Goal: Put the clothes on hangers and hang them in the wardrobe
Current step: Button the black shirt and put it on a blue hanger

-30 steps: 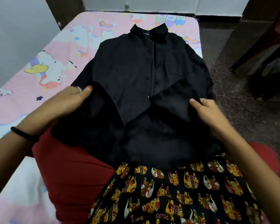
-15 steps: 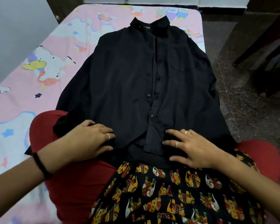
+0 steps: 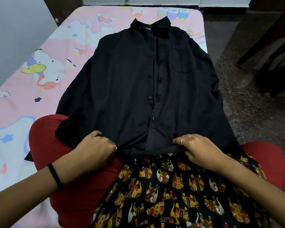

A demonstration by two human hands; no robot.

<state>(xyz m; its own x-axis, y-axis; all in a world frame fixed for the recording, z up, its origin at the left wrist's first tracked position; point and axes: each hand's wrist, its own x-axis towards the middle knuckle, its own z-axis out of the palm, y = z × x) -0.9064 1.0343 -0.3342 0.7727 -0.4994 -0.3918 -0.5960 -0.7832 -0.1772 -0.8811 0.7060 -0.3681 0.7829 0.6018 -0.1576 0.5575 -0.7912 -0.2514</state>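
The bed (image 3: 20, 122) fills the left and centre of the head view, covered by a pink cartoon-print sheet; dark speckled floor (image 3: 247, 112) lies to the right. No hanger and no wardrobe interior appears in view.

The black shirt (image 3: 125, 83) lies face up on the bed, collar (image 3: 150, 27) at the far end, hem toward the person and draped over the person's lap. The front placket is unbuttoned, with the two panels lying slightly apart. A chest pocket (image 3: 184, 63) shows on the right-hand panel. One sleeve folds along the left edge of the garment, and its cuff end hangs over the red-clad knee (image 3: 44, 137).

The left hand (image 3: 92, 150) grips the hem of the left panel, fingers curled into the fabric. The right hand (image 3: 202, 150) grips the hem of the right panel, fingers bent over the edge and the cloth bunched beneath them. Both holds are narrow pinches on a thin layer.

Handling assessment: the fabric appears thin, light and limp, with a faint sheen that suggests it will slide readily. It holds no shape of its own and will sag wherever it is unsupported. It is not fragile, but the buttons (image 3: 150, 97) could snag.

Recommended hold for fitting a hanger: the collar and shoulder seams, not the hem. Lifting from the hem inverts the garment. A slippery cloth of this kind may slide off a smooth hanger unless the top button is closed.
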